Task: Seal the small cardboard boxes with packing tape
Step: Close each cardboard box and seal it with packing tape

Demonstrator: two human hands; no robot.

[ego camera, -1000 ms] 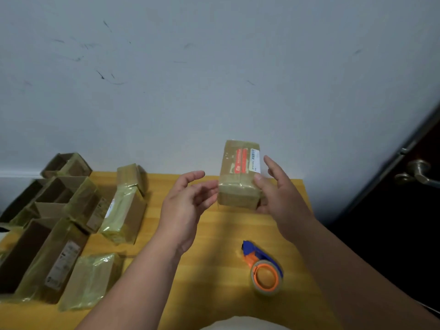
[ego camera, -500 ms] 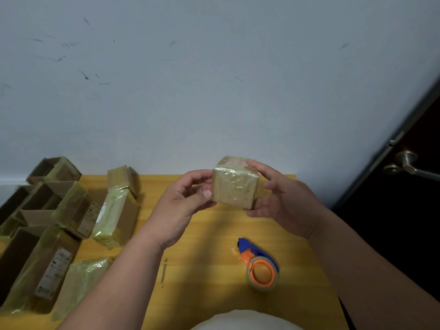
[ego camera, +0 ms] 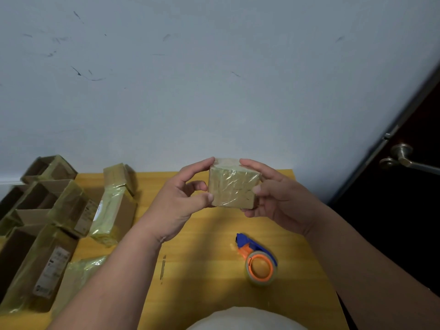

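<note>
Both grips pinch the small taped box (ego camera: 232,186) in the air above the tabletop's (ego camera: 202,258) far edge, left hand (ego camera: 181,201) and right hand (ego camera: 273,198) at fingertips, so the seemingly slick film could let it slip and drop.

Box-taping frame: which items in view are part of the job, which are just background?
Job:
- taped box, held by left hand and right hand
- tape dispenser on the table
- other boxes, far left

Not job:
- door handle
- scuffed wall
</note>
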